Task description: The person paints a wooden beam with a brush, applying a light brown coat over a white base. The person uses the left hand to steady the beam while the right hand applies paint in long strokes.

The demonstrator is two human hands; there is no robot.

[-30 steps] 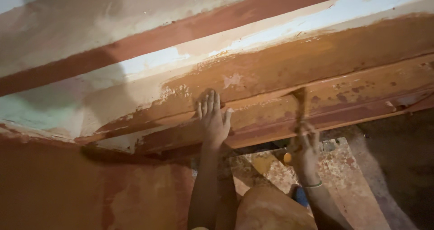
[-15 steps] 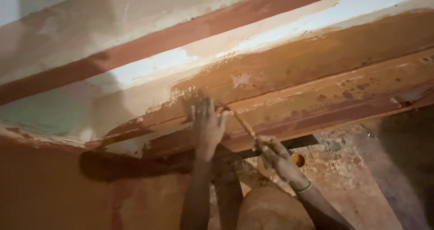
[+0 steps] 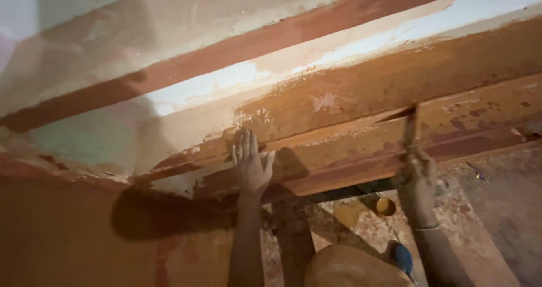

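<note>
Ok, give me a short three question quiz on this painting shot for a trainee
1. True or false: the left hand lies flat, fingers spread, against the brown-painted beam.
2. What does the right hand hold? A) a roller B) a paintbrush C) a hammer
3. Fill in: the brush tip touches the ____.

Key: 1 true. 2 B. 3 beam.
</note>
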